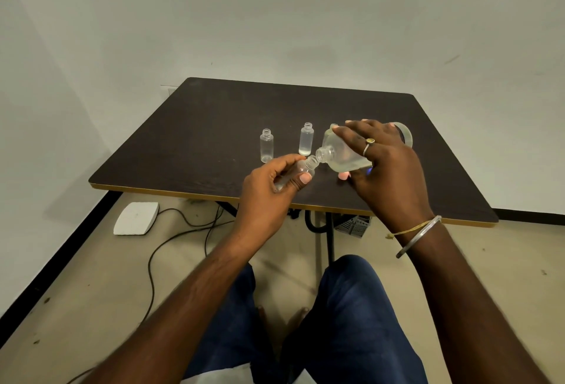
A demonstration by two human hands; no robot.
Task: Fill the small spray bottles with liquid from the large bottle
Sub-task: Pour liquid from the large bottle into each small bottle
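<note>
My right hand (383, 166) grips the large clear bottle (339, 152), tipped to the left with pale liquid inside. Its mouth meets the open neck of a small clear bottle (301, 168) that my left hand (272, 187) holds tilted between thumb and fingers. Two more small bottles stand upright and uncapped on the dark table (214, 126): one on the left (266, 145), and one in the middle (306, 139) with a little liquid at its bottom. Part of the large bottle is hidden under my right hand.
A roll of clear tape (406, 135) lies behind my right hand. Below the table's front edge are a white foam piece (136, 218), black cables (171, 240) on the floor, the table's metal leg (329, 236) and my knees in blue trousers.
</note>
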